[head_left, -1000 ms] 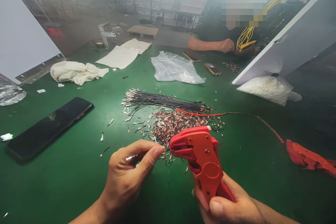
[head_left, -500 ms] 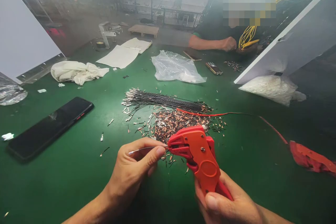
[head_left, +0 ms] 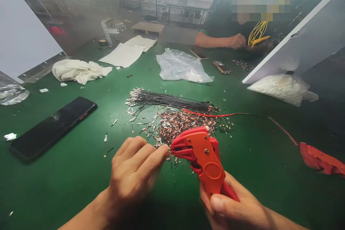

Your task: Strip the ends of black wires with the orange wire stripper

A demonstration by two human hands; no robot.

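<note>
My right hand [head_left: 231,205] is wrapped around the handles of a red and orange wire stripper [head_left: 206,161], whose jaws point left. Right at the jaw tips is my left hand [head_left: 136,167], thumb and finger pinched together with the back of the hand towards me. Whatever sits in that pinch is hidden by the fingers. Beneath and behind the stripper lies a pile of short wire offcuts [head_left: 178,124] with bare copper ends. A bundle of black wires [head_left: 172,100], with metal terminals at its left end, stretches behind the pile.
A black phone [head_left: 55,127] lies left. Further back are a white cloth [head_left: 81,71], paper sheets [head_left: 122,55] and a clear plastic bag [head_left: 182,65]. A red strip [head_left: 210,115] runs right towards a red piece [head_left: 320,158]. Across the table, a person's hand [head_left: 238,41] is near yellow wires [head_left: 258,34].
My left hand has turned over, its knuckles now up. The thin wire with a metal terminal that lay across its fingers is out of sight. The stripper stays almost in place.
</note>
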